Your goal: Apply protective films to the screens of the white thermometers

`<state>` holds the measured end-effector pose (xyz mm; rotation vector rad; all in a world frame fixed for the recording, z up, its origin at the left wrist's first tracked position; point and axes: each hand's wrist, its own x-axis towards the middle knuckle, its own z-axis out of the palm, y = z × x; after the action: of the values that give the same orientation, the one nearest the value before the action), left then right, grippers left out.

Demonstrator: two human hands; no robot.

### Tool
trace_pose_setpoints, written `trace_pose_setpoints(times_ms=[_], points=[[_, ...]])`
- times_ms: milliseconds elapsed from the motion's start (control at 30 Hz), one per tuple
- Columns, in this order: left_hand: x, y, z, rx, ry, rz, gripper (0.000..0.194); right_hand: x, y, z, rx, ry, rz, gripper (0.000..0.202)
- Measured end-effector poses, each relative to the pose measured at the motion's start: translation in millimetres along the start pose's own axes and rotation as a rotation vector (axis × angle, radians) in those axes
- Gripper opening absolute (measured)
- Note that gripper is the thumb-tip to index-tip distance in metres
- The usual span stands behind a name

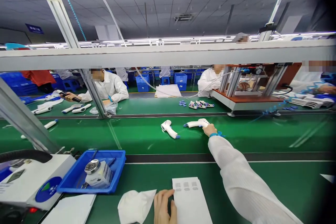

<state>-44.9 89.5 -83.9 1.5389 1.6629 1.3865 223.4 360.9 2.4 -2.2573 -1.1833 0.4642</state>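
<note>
My right hand (209, 130) reaches out over the green conveyor belt (141, 143), its fingers closed on the handle end of a white and blue thermometer gun (196, 123). A second white gun (170, 129) lies on the belt to the left of it. Near the bottom edge, my left hand (165, 207) rests with fingers apart and bent, its fingertips at the left edge of a white sheet stack (191, 201) with small grey labels near the top. A crumpled white cloth (135, 206) lies just left of that hand.
A blue tray (119, 171) holds a metal-lidded bottle. Beside it stands a white machine (49, 171). Metal posts and a white crossbar (168, 57) frame the station. Across the belt, people in white coats sit near more guns (72, 108) and a wooden-based press (246, 102).
</note>
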Motion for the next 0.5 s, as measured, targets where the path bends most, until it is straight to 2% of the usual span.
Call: trace_pose_setpoints(times_ms=[133,233,300,333,433,500], points=[[0,16,-9.2,-0.114,0.024,-0.180,0.036,-38,2,-5,0.148,-0.110,-0.273,0.031],[8,37,-30.5,-0.208,0.013,-0.219,0.045,-94,8,-10,0.280,-0.224,-0.550,0.035],[16,55,-47.4,-0.308,-0.059,-0.254,0.051,-140,15,-14,0.342,-0.333,-0.710,0.041],[19,65,-54.6,-0.388,-0.134,-0.267,0.055,-163,20,-16,0.362,-0.389,-0.777,0.043],[20,93,-66.0,-0.640,-0.565,-0.297,0.076,-224,30,-23,0.390,-0.525,-0.968,0.041],[13,109,-65.5,-0.699,-0.698,-0.353,0.089,-253,34,-26,0.376,-0.566,-1.054,0.035]])
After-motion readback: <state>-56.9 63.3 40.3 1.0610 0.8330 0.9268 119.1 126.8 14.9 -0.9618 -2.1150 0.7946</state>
